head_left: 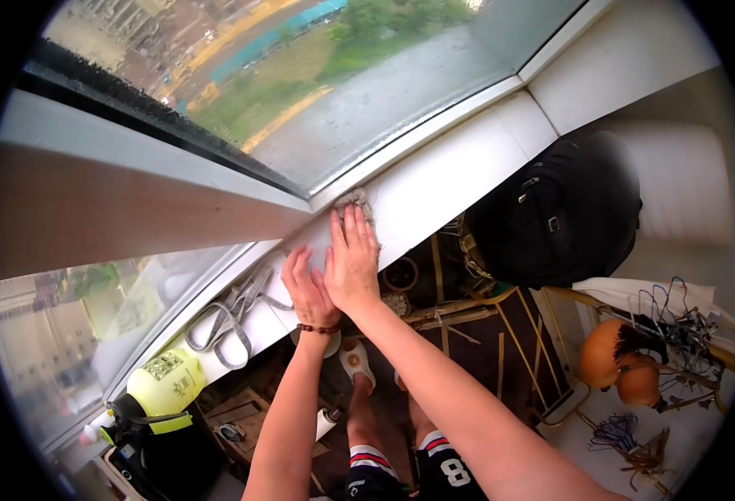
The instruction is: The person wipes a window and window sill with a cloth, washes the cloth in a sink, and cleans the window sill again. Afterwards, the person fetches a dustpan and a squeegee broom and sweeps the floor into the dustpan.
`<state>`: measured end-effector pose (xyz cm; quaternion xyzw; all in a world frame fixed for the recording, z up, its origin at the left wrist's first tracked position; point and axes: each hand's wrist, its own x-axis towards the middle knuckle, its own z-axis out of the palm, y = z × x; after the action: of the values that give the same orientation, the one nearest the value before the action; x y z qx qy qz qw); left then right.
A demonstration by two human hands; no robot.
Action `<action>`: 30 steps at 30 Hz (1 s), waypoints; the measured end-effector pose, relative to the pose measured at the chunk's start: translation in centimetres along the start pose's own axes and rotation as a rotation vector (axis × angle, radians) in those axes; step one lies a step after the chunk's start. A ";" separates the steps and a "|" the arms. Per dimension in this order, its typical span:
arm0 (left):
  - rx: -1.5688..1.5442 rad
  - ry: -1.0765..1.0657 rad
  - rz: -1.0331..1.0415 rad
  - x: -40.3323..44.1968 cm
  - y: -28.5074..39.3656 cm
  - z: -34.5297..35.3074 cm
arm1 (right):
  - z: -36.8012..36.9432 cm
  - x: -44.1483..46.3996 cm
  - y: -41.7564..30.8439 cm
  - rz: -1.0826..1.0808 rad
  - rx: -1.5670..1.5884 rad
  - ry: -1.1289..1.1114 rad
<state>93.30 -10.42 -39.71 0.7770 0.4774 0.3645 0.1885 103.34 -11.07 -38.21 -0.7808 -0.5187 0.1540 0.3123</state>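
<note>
on the sill [455, 175], before the window [384, 92], a cloth [354, 199] is partly covered by the right hand [352, 260], with the left hand [307, 290] just beside. farther left, a strap [249, 294] is laid, followed by a bottle [167, 382]; at right, a bag [551, 217] is placed.

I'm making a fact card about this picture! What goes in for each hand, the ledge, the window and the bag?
Right hand: flat, fingers over a grey cloth
Left hand: beside the right, no object seen in it
Left wrist: beaded bracelet
Ledge: white, with the cloth and a grey strap
Window: greenery outside
Bag: black, right of the ledge
</note>
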 end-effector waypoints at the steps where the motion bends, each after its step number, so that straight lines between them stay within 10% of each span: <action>1: -0.018 0.018 -0.034 -0.1 -0.1 0.0 | 0.3 -0.1 -0.2 0.025 0.046 0.005; 12: 0.008 -0.030 0.009 0.1 0.5 -0.3 | -4.6 1.8 4.6 -0.313 0.077 -0.067; 18: 0.024 -0.041 -0.003 0.4 0.6 -0.2 | -7.3 3.5 8.8 0.024 -0.100 0.358; 22: 0.040 -0.044 -0.008 0.4 0.3 0.1 | -2.1 0.1 1.0 -0.294 0.090 0.063; 30: 0.068 -0.094 -0.016 0.6 0.6 0.0 | -5.7 4.3 4.3 0.218 0.609 0.330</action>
<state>93.86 -10.20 -39.09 0.7953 0.4863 0.3098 0.1871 111.40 -10.23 -36.36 -0.7170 -0.3054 0.2061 0.5918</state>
